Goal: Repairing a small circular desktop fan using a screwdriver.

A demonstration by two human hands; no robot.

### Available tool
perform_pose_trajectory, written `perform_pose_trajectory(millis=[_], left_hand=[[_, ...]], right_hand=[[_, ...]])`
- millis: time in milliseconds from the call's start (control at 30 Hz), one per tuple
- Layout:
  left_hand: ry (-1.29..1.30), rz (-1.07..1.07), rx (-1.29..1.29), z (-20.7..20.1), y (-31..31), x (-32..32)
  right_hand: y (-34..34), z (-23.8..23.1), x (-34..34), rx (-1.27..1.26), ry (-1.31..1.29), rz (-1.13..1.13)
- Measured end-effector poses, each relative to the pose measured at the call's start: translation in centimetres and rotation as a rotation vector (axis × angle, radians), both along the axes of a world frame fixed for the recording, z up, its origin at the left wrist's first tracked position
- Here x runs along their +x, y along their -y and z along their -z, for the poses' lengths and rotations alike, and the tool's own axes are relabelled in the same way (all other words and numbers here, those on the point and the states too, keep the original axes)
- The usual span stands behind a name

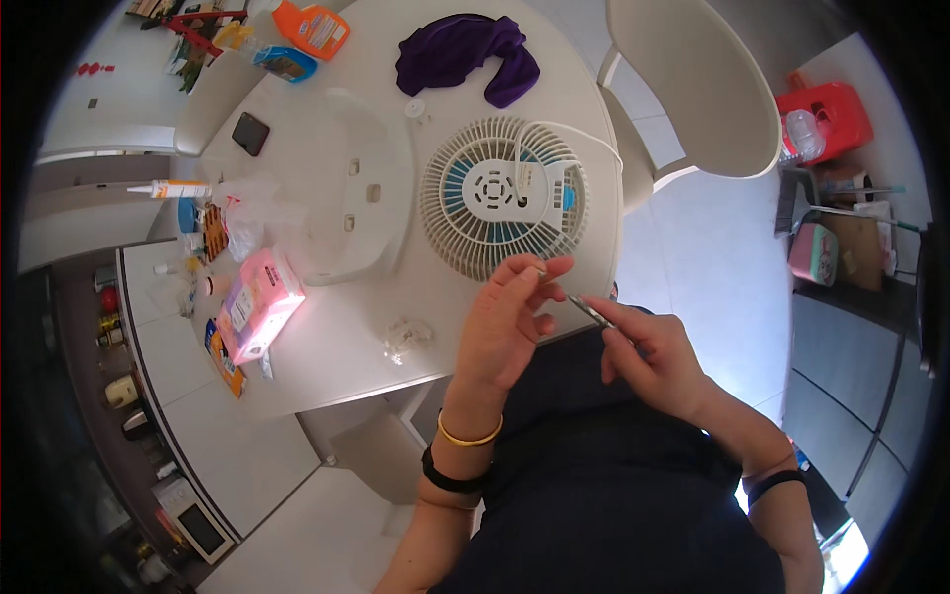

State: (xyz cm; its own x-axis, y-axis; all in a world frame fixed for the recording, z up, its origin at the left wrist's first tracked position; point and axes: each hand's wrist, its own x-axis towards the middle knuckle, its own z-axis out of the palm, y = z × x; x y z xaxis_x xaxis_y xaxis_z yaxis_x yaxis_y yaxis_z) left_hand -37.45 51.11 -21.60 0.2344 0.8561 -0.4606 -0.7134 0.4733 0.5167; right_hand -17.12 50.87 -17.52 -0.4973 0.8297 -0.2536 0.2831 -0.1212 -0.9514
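Note:
My left hand is raised at the near edge of the table, thumb and fingertips pinched together. Whatever sits in that pinch is too small to make out. Close beside it, my right hand grips a slim grey metal tool, its tip pointing toward my left fingers; its exact kind does not show. Just beyond my left hand lies a round white fan with its slotted back facing up. Blue blades show through the grille, and its white cord is looped over the housing.
Left of the fan lies a large white plastic panel. Farther off are a purple cloth, a phone and an orange bottle. A pink tissue pack and a small clear bag lie nearer. A chair stands at right.

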Motion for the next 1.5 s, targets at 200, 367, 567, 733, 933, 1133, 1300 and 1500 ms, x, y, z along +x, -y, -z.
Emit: perform_pose_trajectory(millis=[200,367,567,733,933,1133,1300,1500], left_hand=[[0.077,0.083,-0.016,0.0,0.8,1.9],[0.199,0.062,-0.012,0.7,0.8,2.5],[0.13,0.086,0.009,0.1,0.2,3.5],[0.077,0.095,0.014,0.0,0.0,4.5],[0.036,0.076,0.0,-0.3,0.7,5.9],[-0.171,0.073,-0.089,-0.8,2.2,7.9],[-0.034,-0.004,0.038,3.6,1.8,6.5],[-0.438,-0.265,-0.289,10.2,4.4,3.1]], right_hand=[[-0.4,-0.1,0.1,0.094,0.039,0.011],[-0.2,0.0,0.9,0.061,0.056,0.046],[-0.5,-0.5,1.6,0.028,0.06,0.089],[-0.6,-0.8,2.5,0.029,0.087,0.09],[0.0,0.1,3.5,0.144,0.117,0.094],[-1.0,0.9,5.1,0.434,0.187,-0.037],[-1.7,4.4,3.9,0.383,0.034,-0.062],[-1.9,13.7,3.0,-0.24,-0.136,0.033]])
